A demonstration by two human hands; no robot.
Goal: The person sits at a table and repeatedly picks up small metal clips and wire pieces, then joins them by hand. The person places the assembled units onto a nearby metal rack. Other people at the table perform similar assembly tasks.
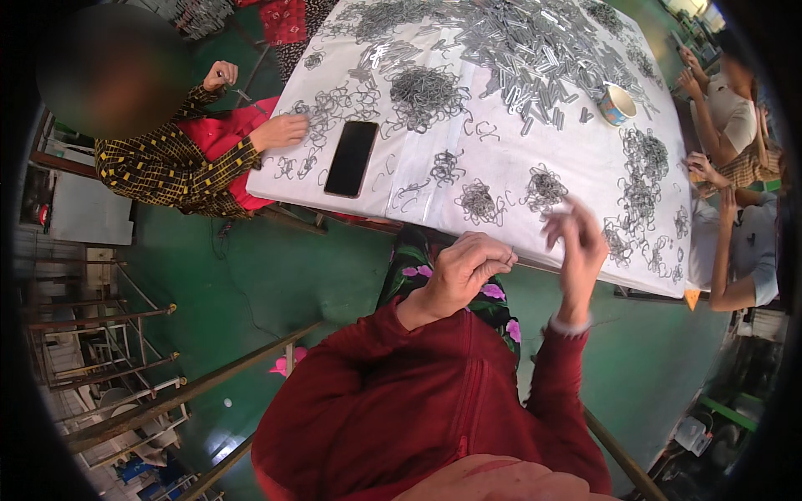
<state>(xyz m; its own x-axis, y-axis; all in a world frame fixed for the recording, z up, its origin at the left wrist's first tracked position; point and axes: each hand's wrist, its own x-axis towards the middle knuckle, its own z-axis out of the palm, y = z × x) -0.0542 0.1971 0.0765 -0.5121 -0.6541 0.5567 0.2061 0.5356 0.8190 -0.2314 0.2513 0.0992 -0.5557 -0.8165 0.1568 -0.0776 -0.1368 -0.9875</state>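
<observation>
My left hand (pixel 469 269) is closed in a pinch just off the near edge of the table. Something thin and small shows at its fingertips, too small to make out. To its right, my right hand (pixel 578 246) is raised over the table edge, its bent fingers smeared by motion, so whether they hold anything is unclear. Beyond the right hand's fingertips lies a small pile of bent wire hooks (pixel 545 189). Another hook pile (pixel 480 202) lies left of that one, and a smaller cluster of hooks (pixel 447 168) sits farther left.
The white-covered table (pixel 518 150) bears a dark phone (pixel 351 159), a large hook heap (pixel 424 93), a spread of flat metal strips (pixel 535 58) and a paper cup (pixel 617 105). Hooks (pixel 643 175) lie along the right side. A co-worker's hand (pixel 282 131) touches hooks at left; other people work at right.
</observation>
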